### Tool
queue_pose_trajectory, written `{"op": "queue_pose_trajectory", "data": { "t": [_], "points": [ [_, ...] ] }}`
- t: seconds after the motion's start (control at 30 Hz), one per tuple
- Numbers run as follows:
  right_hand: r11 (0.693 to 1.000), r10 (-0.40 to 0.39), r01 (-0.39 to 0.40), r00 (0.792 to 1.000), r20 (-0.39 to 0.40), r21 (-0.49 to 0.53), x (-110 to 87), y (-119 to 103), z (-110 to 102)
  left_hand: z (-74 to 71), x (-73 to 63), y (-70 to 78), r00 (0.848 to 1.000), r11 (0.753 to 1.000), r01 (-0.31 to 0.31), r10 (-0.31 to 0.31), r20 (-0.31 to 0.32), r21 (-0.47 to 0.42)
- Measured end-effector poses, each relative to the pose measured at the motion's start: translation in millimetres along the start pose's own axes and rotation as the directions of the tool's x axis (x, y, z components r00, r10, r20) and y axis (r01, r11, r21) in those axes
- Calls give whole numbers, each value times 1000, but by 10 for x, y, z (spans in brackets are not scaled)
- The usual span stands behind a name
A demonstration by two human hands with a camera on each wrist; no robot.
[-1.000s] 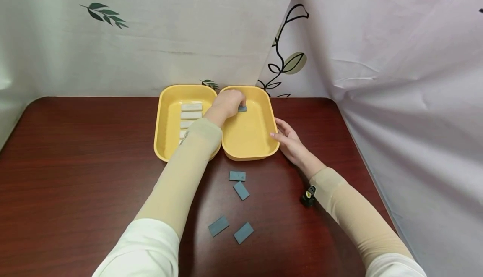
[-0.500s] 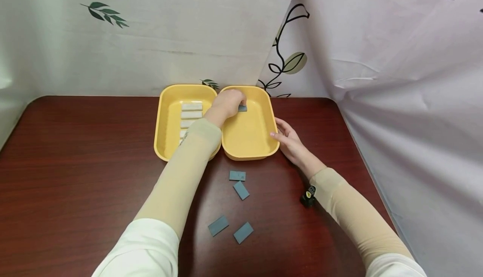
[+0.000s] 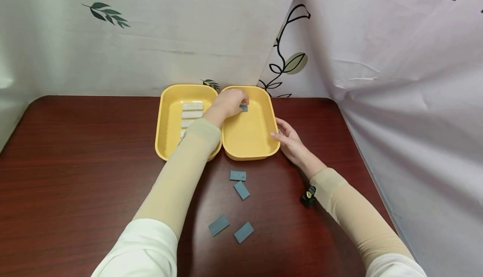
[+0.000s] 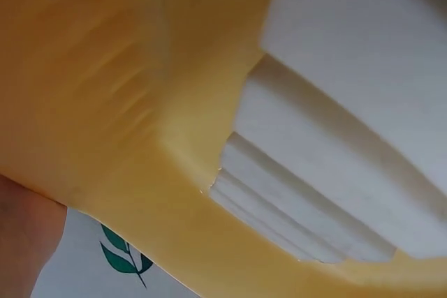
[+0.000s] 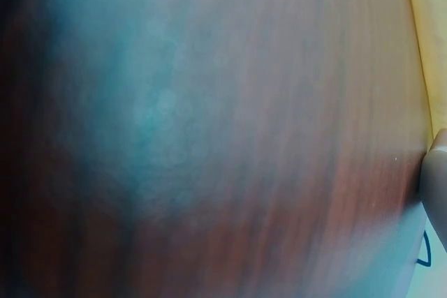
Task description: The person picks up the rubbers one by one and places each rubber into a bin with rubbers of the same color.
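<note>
My left hand (image 3: 233, 101) reaches into the far left part of the right yellow tray (image 3: 249, 138), fingers curled down onto a small blue-grey tile (image 3: 244, 108). Part of that tile is hidden behind the hand. My right hand (image 3: 289, 142) grips the same tray's right side, thumb over the rim and the other fingers along the outer wall. White strips (image 3: 192, 114) lie in a row in the left yellow tray (image 3: 161, 130), partly covered by my left forearm. Close up in the left wrist view, those white strips (image 4: 328, 130) show stepped edges.
On the dark red-brown table (image 3: 94, 163), one blue-grey tile (image 3: 237, 176) lies near the right tray's front, almost touching another tile (image 3: 242, 190). Two more, a left tile (image 3: 219, 226) and a right tile (image 3: 243, 232), lie nearer me. A pale curtain (image 3: 170, 37) hangs behind the trays.
My left hand has shifted very slightly right inside the tray, and the tile at its fingers has moved a little with it. My right hand keeps its hold on the tray.
</note>
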State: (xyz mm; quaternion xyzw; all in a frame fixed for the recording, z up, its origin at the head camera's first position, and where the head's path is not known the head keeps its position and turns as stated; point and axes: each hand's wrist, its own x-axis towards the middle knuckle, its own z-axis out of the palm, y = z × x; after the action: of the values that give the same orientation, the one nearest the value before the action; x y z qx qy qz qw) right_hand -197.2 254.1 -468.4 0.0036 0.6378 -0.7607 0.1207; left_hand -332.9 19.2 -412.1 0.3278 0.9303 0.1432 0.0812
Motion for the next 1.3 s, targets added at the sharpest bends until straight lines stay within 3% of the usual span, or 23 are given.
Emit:
{"op": "queue_pose_trajectory", "data": {
  "t": [0.47, 0.63, 0.83, 1.07, 1.3],
  "points": [
    [1000, 1, -1, 1000, 1, 3, 4, 22, -16, -150, -64, 205, 989, 990, -140, 140, 37, -8],
    [1000, 12, -12, 1000, -2, 0, -5, 5, -2, -170, -179, 200, 980, 982, -188, 189, 61, -28],
    [1000, 5, -5, 1000, 0, 1, -12, -8, 0, -270, -355, 150, 972, 969, -227, 232, 43, -94],
    [1000, -2, 2, 1000, -7, 7, -20, -7, 3, -393, -604, 184, 987, 983, -159, 160, -5, -94],
    [1000, -8, 8, 1000, -3, 8, -16, -10, 11, -427, -978, 248, 997, 992, -70, 65, -50, -103]
  ]
}}
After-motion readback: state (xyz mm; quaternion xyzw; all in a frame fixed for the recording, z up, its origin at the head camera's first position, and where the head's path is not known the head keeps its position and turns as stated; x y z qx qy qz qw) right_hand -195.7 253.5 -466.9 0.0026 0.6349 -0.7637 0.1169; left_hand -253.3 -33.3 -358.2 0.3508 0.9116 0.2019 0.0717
